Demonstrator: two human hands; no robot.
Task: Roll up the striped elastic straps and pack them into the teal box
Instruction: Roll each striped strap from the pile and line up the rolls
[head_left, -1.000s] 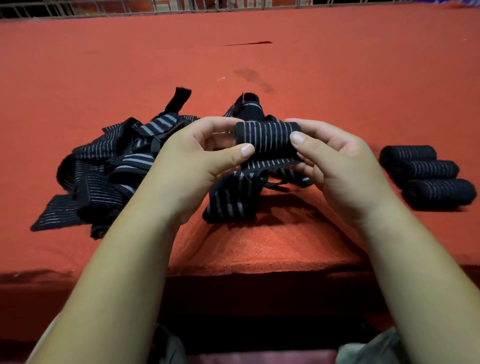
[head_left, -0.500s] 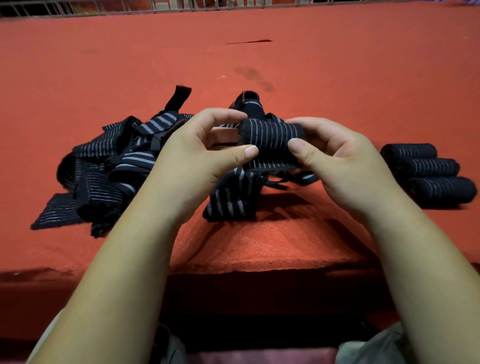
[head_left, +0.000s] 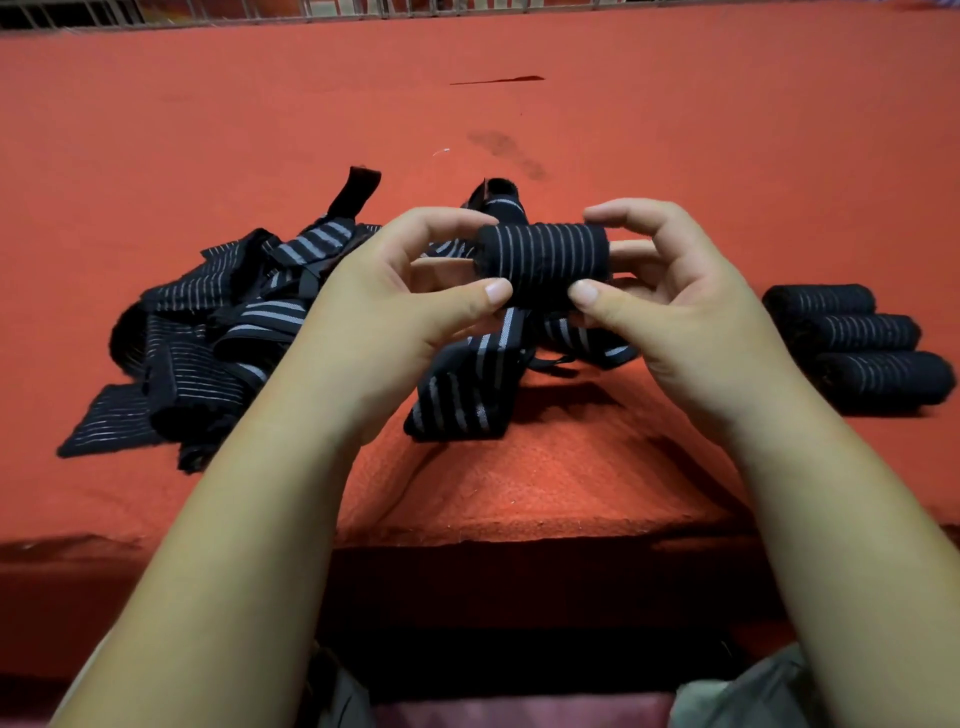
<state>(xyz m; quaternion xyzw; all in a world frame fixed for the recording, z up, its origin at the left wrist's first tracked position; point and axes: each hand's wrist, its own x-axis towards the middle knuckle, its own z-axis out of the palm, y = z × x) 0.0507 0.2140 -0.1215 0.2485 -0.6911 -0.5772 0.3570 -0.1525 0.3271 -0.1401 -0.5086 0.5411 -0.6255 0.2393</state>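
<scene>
A black strap with thin grey stripes, mostly wound into a roll (head_left: 545, 257), is held in the air above the red table. My left hand (head_left: 395, 306) grips its left end with thumb and curled fingers. My right hand (head_left: 670, 306) grips its right end the same way. The strap's loose tail (head_left: 467, 384) hangs down from the roll onto the cloth. A heap of unrolled striped straps (head_left: 218, 332) lies to the left. Three finished rolls (head_left: 857, 343) lie side by side at the right. No teal box is in view.
The red cloth-covered table (head_left: 519, 493) ends in a front edge just below my forearms. A wire railing (head_left: 363, 10) runs along the far edge. A dark stain (head_left: 506, 153) marks the cloth beyond the straps.
Both hands have turned the roll and wound more strap onto it; the roll rose slightly and looks thicker, and the hanging tail is shorter.
</scene>
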